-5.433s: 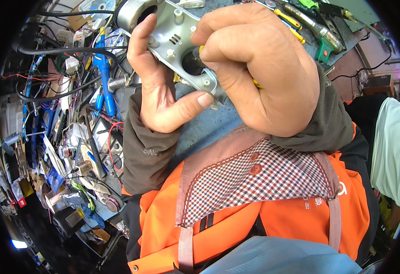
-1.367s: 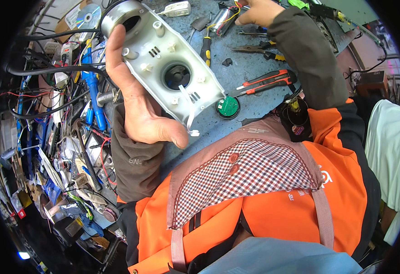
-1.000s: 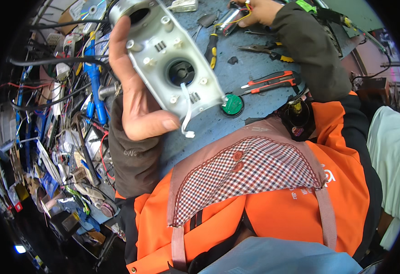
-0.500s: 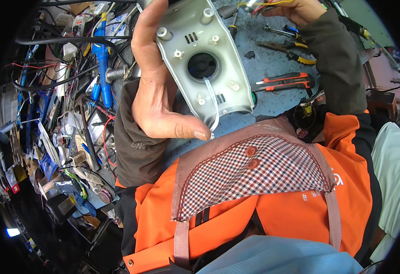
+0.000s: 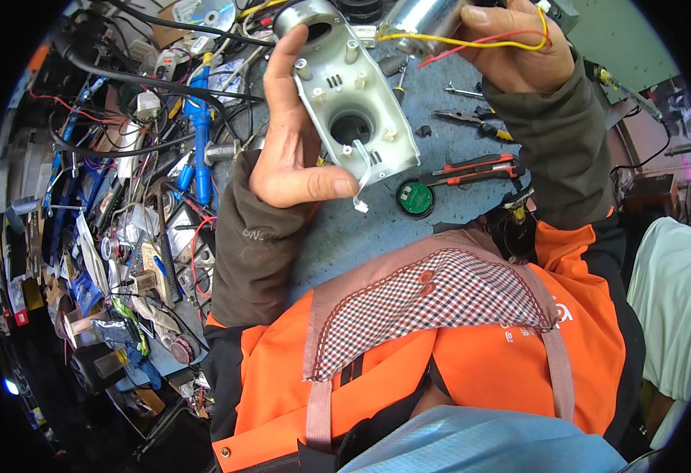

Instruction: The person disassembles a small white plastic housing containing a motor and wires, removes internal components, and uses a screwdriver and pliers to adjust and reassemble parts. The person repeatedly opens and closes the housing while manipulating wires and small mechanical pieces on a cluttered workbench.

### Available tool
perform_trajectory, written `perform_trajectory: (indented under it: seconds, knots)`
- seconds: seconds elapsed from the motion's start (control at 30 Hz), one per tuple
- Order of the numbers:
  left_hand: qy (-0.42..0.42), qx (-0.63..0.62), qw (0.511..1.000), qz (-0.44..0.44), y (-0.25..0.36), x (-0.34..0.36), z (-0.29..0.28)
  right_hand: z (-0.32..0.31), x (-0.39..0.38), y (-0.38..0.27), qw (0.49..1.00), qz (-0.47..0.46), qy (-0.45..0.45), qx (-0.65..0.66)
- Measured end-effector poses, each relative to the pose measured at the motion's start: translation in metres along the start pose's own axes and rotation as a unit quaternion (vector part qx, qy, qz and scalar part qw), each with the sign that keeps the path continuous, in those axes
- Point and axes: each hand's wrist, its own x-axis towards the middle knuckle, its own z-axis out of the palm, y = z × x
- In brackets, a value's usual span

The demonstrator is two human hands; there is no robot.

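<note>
My left hand (image 5: 286, 162) grips a whitish plastic housing (image 5: 393, 122) along its left side, hollow side facing up. Screw posts, small slots and a round hole show inside it. From its near end a thin white cable with a small connector (image 5: 360, 206) hangs past my thumb. At its far end is a round metallic-looking collar (image 5: 304, 16). My right hand (image 5: 523, 59) is closed around a shiny silver metal cylinder (image 5: 424, 22), apart from the housing. Yellow and red wires (image 5: 471, 38) run from the cylinder across my fingers.
On the blue-grey bench (image 5: 330, 260) lie a round green circuit board (image 5: 416, 198) in a black ring, a red-black utility knife (image 5: 479, 169) and pliers (image 5: 471, 121). Tools, cables and parts pile up at left, with a blue tool (image 5: 201, 126). A pale cloth (image 5: 676, 292) hangs at right.
The housing sits farther from the camera, uncovering its far end and the green board. My right hand has come lower into view with the silver cylinder, closer to the housing.
</note>
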Motion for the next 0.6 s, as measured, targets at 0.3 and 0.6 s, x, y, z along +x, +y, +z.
perform_trajectory:
  seconds: [0.3, 0.6]
  knots:
    - [-0.043, 0.046, 0.998, 0.029, 0.000, 0.004, -0.004, 0.032, 0.010, 0.004, 0.975, -0.027, -0.093, -0.201]
    - [-0.021, 0.065, 0.998, 0.003, 0.007, 0.002, 0.003, 0.047, 0.019, 0.004, 0.810, -0.149, -0.252, -0.508]
